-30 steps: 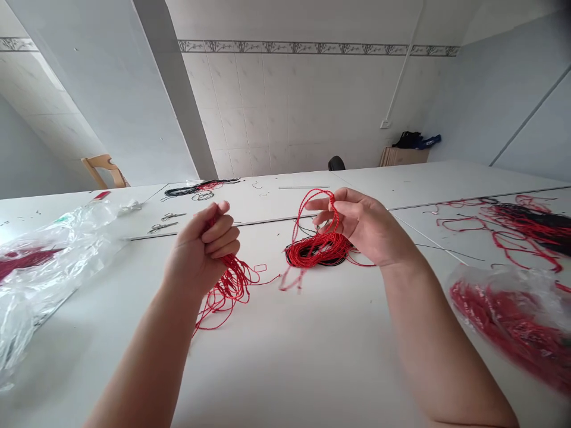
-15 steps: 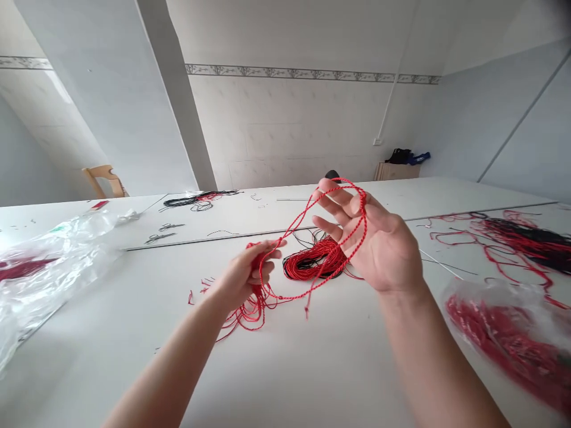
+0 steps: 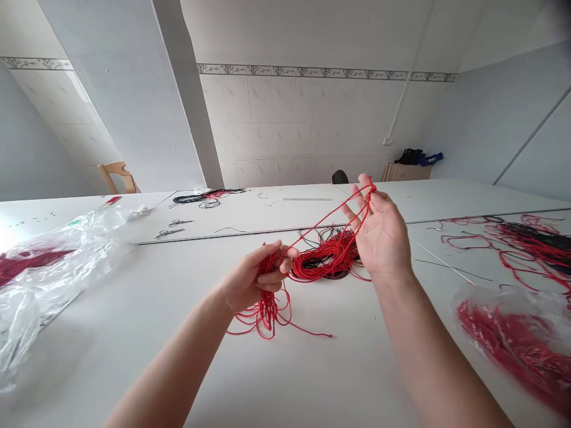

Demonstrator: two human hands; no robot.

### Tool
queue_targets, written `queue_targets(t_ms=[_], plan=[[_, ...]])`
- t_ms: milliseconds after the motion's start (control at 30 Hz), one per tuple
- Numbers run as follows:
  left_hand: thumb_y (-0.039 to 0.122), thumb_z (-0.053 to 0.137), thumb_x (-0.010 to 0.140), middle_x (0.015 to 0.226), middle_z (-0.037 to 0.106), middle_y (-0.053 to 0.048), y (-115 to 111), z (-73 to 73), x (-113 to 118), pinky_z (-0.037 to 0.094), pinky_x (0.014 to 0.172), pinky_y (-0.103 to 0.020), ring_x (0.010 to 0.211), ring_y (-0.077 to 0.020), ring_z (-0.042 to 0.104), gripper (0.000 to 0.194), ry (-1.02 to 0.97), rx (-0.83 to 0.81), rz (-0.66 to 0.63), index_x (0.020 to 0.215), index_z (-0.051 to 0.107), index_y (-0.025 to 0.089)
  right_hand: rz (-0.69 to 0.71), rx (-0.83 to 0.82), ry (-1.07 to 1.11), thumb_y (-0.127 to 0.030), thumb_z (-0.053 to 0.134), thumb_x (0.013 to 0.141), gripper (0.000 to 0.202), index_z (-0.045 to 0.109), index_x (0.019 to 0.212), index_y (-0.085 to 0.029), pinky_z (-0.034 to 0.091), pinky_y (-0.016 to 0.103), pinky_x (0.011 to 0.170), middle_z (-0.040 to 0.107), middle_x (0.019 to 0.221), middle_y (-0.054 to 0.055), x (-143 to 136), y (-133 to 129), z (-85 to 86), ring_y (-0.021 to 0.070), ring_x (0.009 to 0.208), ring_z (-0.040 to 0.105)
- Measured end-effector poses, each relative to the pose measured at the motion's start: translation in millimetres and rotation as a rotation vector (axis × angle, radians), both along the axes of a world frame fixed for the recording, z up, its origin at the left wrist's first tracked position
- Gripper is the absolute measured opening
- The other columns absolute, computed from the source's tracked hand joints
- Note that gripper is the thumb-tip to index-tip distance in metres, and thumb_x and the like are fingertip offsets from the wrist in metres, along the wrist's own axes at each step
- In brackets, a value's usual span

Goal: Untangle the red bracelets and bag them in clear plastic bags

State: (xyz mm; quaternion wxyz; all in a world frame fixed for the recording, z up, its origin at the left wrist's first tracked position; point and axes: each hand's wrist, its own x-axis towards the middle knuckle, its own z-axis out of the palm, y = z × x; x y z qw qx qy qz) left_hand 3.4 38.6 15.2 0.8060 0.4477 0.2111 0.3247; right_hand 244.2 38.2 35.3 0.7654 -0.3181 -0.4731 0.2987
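My left hand (image 3: 261,273) is closed around a bunch of red braided cords (image 3: 266,309), whose loops and loose ends hang below it over the white table. From this bunch a red cord (image 3: 328,215) stretches up and right to my right hand (image 3: 379,229). My right hand pinches the cord's knotted part between thumb and forefinger, with the other fingers spread. Behind and between the hands, a coil of red and black cords (image 3: 319,261) lies on the table.
Clear plastic bags with red cords lie at the left (image 3: 93,255) and right (image 3: 513,339). Scissors (image 3: 173,229) and black cords (image 3: 207,197) are farther back on the left. Red and black cords (image 3: 535,241) lie at the right; a wooden chair (image 3: 118,175) stands behind the table.
The wide red loop between my hands has been drawn into narrow, taut strands. My right hand's fingertips have moved up and right, and the view has shifted slightly.
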Motion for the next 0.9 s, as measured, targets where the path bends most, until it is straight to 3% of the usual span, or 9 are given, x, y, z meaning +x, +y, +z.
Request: queue_targets(t_ms=[100,167,267,367,433,567,700,900], plan=[[0.035,0.08,0.087,0.076,0.062,0.001,-2.0,3.5,-2.5,0.028,0.041,-0.012,0.044,0.0001,0.022,0.023,-0.056,0.015,0.016,0.09,0.076,0.012,-0.08,-0.056,-0.016,-0.045,0.053,0.093,0.024,0.062,0.108,-0.03,0.056,0.042,0.099,0.049,0.156,0.004,4.6,7.6,-5.8,0.0259,0.148,0.043],[0.03,0.086,0.082,0.078,0.065,0.001,-3.9,8.0,-4.8,0.029,0.04,-0.011,0.044,0.0008,0.021,0.021,-0.096,0.022,0.056,0.088,0.075,0.013,-0.04,-0.118,-0.118,-0.047,0.054,0.094,0.024,0.063,0.105,-0.027,0.057,0.039,0.096,0.059,0.144,0.007,8.4,10.1,-9.9,0.0251,0.139,0.053],[0.028,0.087,0.082,0.076,0.066,0.001,-7.1,16.6,-7.2,0.028,0.039,-0.01,0.044,0.0005,0.019,0.019,-0.118,0.025,0.18,0.091,0.076,0.015,0.133,-0.287,-0.504,-0.05,0.063,0.093,0.028,0.067,0.092,-0.023,0.056,0.036,0.085,0.075,0.104,0.007,8.8,6.3,-13.0,0.0232,0.101,0.071],[0.025,0.084,0.085,0.078,0.068,0.0,-9.1,22.4,-6.5,0.028,0.037,-0.01,0.044,-0.0003,0.022,0.018,-0.118,0.012,0.297,0.096,0.075,0.015,0.043,-0.367,-0.834,-0.05,0.064,0.094,0.034,0.065,0.077,-0.021,0.049,0.032,0.069,0.073,0.078,0.003,-3.3,-6.0,-11.3,0.0182,0.07,0.065],[0.024,0.081,0.086,0.081,0.068,-0.001,-9.1,22.9,-4.7,0.029,0.036,-0.01,0.044,-0.0002,0.024,0.016,-0.123,-0.01,0.341,0.098,0.075,0.014,0.036,-0.307,-0.854,-0.05,0.06,0.097,0.034,0.063,0.078,-0.022,0.045,0.03,0.063,0.071,0.075,0.001,-17.5,-15.9,-9.3,0.0161,0.064,0.061],[0.022,0.08,0.086,0.088,0.068,-0.003,-8.0,18.6,-0.3,0.03,0.035,-0.01,0.045,-0.0001,0.029,0.019,-0.132,-0.052,0.374,0.1,0.076,0.01,0.207,-0.159,-0.822,-0.045,0.058,0.1,0.027,0.061,0.085,-0.023,0.04,0.027,0.056,0.068,0.08,-0.001,-47.9,-30.1,-9.9,0.013,0.062,0.056],[0.023,0.082,0.083,0.092,0.065,-0.003,-9.0,16.5,3.1,0.031,0.034,-0.011,0.048,-0.0005,0.033,0.019,-0.143,-0.049,0.398,0.094,0.077,0.009,0.107,-0.056,-0.834,-0.033,0.062,0.098,0.013,0.064,0.092,-0.022,0.046,0.029,0.064,0.069,0.097,0.001,-66.9,-31.1,-18.1,0.0128,0.07,0.06],[0.03,0.081,0.085,0.075,0.054,0.0,-10.3,17.8,5.2,0.03,0.036,-0.012,0.05,-0.0035,0.032,0.03,-0.093,-0.018,0.406,0.107,0.08,0.009,0.099,0.032,-0.787,-0.023,0.059,0.099,0.009,0.064,0.092,-0.021,0.048,0.028,0.065,0.068,0.097,0.002,-74.0,-28.0,-25.8,0.0133,0.075,0.061]])
